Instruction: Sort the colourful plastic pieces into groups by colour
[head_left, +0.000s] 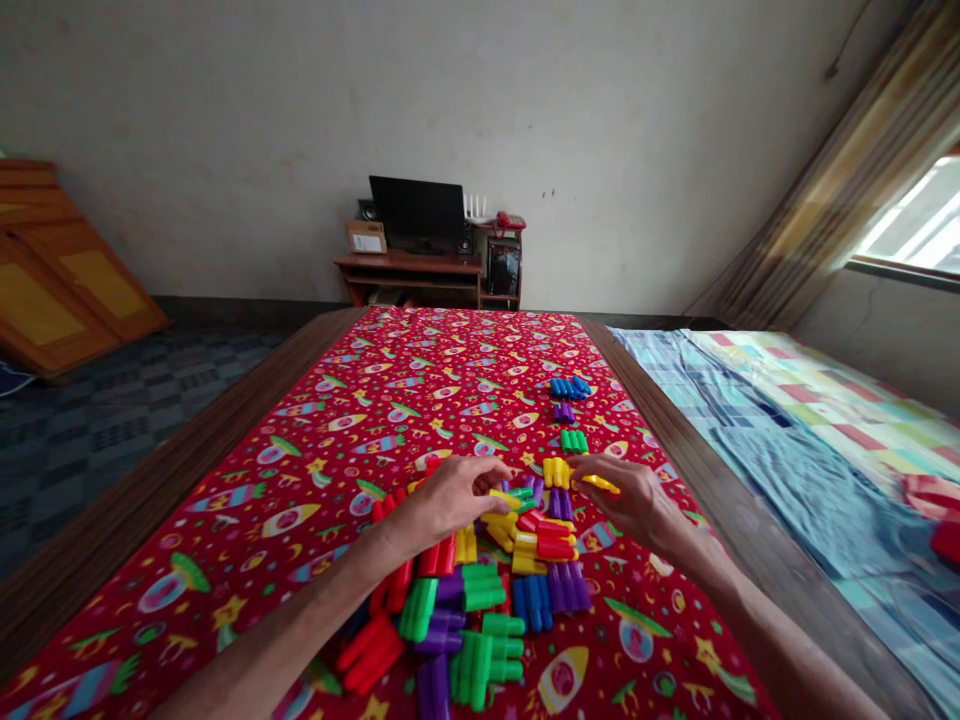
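Though unclear, hands on two pieces

Near, far, either side

On the red printed cloth, multicoloured ridged plastic pieces lie heaped at this end. Past them, rightward: a green plastic cluster, a purple one, then a blue one. Behind stands a flat black monitor; left, an orange wooden cabinet; right, a checked cloth-covered bed.

Domestic room
Bed right of the desk; wooden cabinet left of it; monitor and telephone beyond it.
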